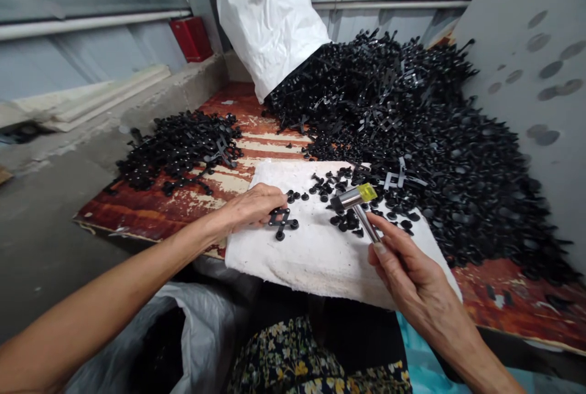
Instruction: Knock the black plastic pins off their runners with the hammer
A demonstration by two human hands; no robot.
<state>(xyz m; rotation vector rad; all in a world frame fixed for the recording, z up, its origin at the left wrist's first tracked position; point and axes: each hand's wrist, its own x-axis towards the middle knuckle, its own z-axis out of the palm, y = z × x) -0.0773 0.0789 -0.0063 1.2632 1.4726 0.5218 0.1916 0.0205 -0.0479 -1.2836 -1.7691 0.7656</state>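
My left hand [259,204] is closed on one end of a black linked piece [284,222] with round feet, at the left part of a white cloth [311,262]. My right hand [405,259] grips the metal handle of a small hammer [352,197], which has a yellow face on one end and a dark face on the other. The hammer head is over the cloth, above several loose black round-headed pieces [350,220]. A few more small black pieces [296,196] lie just beyond my left fingertips.
A large heap of black parts [379,94] covers the back and right of the worn red board [256,122], below a white sack [270,21]. A smaller black pile [178,146] is at the left. An open plastic bag [201,327] stands below the board's front edge.
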